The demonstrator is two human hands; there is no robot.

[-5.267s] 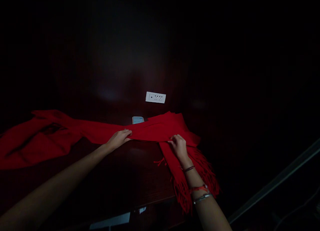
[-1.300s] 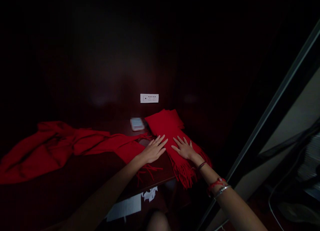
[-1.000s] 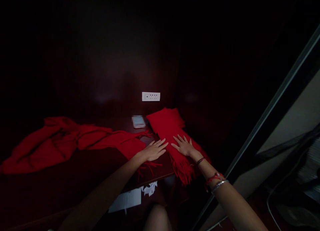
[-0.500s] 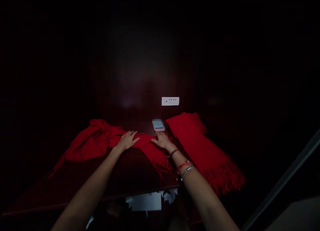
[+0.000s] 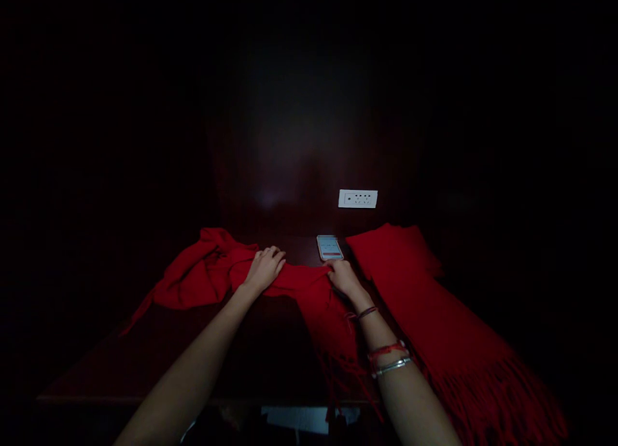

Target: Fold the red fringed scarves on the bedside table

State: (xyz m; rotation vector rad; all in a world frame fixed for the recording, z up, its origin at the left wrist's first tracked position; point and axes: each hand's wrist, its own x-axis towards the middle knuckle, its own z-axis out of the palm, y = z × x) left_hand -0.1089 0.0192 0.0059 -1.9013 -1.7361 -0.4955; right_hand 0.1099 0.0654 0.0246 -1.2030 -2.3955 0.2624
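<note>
A red fringed scarf (image 5: 302,278) lies across the dark table, bunched up toward its left side. My left hand (image 5: 265,267) is on its middle, fingers curled into the cloth. With a closed pinch, my right hand (image 5: 342,275) grips the scarf's upper edge near the fringed end. That end slopes down toward the table's front edge, and my right forearm covers part of its fringe. To the right lies a second red scarf (image 5: 415,298), folded at the back, its long fringe hanging toward me past my right arm.
Just behind my right hand is a phone (image 5: 330,247) with a lit screen. A white socket plate (image 5: 358,199) sits on the dark back wall. Below the front edge (image 5: 212,401) of the table, pale papers (image 5: 299,419) show dimly. Much of the surroundings is too dark to make out.
Earlier both hands lay spread on the right folded scarf. They moved left onto the bunched scarf, first flat; now the fingers have closed on it, drawing its edge straighter. The view has turned left.
</note>
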